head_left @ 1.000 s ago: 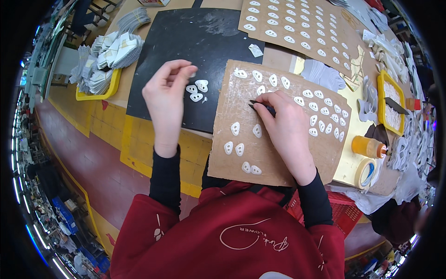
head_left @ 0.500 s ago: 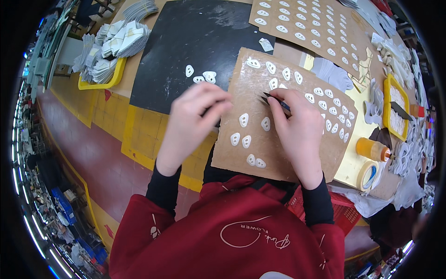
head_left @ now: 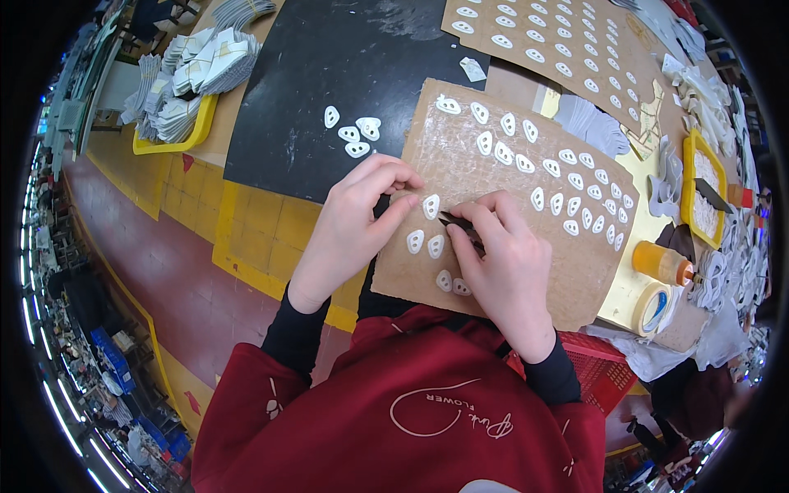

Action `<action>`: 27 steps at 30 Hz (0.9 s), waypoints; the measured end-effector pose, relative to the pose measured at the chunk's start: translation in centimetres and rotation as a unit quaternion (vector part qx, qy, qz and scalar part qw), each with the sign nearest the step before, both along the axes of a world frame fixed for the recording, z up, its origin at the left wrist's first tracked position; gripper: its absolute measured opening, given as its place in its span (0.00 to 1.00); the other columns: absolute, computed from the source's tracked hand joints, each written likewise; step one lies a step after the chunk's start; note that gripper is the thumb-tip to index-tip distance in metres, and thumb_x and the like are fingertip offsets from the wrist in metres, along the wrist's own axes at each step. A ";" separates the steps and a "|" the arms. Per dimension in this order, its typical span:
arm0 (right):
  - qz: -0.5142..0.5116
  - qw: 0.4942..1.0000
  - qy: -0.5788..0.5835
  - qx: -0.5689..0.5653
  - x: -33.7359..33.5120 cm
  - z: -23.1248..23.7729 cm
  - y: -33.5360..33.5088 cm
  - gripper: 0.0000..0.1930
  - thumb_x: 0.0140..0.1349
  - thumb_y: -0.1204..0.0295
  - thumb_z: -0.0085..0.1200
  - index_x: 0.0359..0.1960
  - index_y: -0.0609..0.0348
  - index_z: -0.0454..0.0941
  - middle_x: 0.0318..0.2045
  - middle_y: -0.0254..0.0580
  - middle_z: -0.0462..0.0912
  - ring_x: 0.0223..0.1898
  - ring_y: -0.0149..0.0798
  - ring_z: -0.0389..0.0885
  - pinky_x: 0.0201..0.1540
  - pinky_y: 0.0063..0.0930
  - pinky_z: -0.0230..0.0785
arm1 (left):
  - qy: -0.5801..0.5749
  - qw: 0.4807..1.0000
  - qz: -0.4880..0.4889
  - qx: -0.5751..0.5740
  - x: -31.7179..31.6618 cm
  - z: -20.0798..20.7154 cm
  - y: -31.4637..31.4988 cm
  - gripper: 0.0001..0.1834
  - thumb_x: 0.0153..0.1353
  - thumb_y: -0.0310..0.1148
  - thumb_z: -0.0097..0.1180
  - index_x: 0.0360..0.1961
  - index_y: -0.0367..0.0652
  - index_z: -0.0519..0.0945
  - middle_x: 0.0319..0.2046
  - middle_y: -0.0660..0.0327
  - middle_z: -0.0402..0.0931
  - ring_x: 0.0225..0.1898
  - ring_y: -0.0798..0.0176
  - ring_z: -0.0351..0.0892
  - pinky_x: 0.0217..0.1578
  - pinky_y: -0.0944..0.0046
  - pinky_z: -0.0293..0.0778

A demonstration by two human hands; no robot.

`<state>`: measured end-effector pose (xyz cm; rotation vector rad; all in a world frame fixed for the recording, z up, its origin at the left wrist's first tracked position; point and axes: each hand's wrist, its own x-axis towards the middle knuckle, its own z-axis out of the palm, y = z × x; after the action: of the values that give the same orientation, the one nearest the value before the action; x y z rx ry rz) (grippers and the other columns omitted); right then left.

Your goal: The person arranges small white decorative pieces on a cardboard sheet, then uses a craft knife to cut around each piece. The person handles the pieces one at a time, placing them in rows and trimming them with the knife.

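A brown cardboard sheet (head_left: pixel 526 246) lies in front of me, dotted with several small white triangular rings. My left hand (head_left: pixel 353 222) rests on its near left edge, fingertips pressing next to one white ring (head_left: pixel 430 206). My right hand (head_left: pixel 501 267) holds a thin dark tool (head_left: pixel 454 222) whose tip points at that same ring. A few loose white rings (head_left: pixel 355 135) lie on the black mat (head_left: pixel 329 82) beyond my left hand.
A second brown sheet (head_left: pixel 559 41) full of white rings lies at the back. A yellow tray (head_left: pixel 177 107) with stacked white pieces stands far left. An orange bottle (head_left: pixel 662 263), a tape roll (head_left: pixel 653 308) and another yellow tray (head_left: pixel 703 185) sit at the right.
My left hand came back from the loose rings on the black mat to the cardboard sheet. A white ring now lies by its fingertips. My right hand stayed on the sheet.
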<state>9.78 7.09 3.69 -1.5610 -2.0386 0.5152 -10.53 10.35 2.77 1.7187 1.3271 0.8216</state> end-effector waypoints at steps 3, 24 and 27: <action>0.000 1.000 0.001 -0.002 -0.1 -0.1 0.0 0.05 0.61 0.71 0.65 0.38 0.51 0.83 0.35 0.33 0.78 0.25 0.40 0.84 0.26 0.33 0.75 | 0.014 1.000 0.004 -0.006 0.0 -0.1 -0.1 0.08 0.61 0.21 0.64 0.42 0.34 0.83 0.44 0.58 0.81 0.43 0.63 0.83 0.44 0.66 0.77; -0.062 0.995 0.072 -0.015 -1.0 -0.9 -0.5 0.06 0.59 0.72 0.67 0.38 0.52 0.87 0.34 0.30 0.81 0.25 0.38 0.83 0.26 0.33 0.73 | -0.026 0.997 -0.010 -0.067 -1.0 0.0 0.5 0.13 0.59 0.16 0.63 0.46 0.32 0.84 0.50 0.59 0.83 0.48 0.69 0.82 0.51 0.67 0.80; -0.064 0.996 0.069 -0.001 -1.1 -1.0 -0.5 0.05 0.59 0.72 0.67 0.37 0.52 0.87 0.33 0.30 0.81 0.25 0.38 0.83 0.25 0.32 0.73 | -0.024 0.997 -0.010 -0.075 -1.0 0.1 0.5 0.13 0.59 0.16 0.62 0.46 0.32 0.84 0.50 0.59 0.83 0.48 0.70 0.81 0.52 0.68 0.79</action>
<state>8.73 6.59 2.71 -1.5994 -1.8230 0.5593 -11.48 10.86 2.85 1.5831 1.3035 0.7297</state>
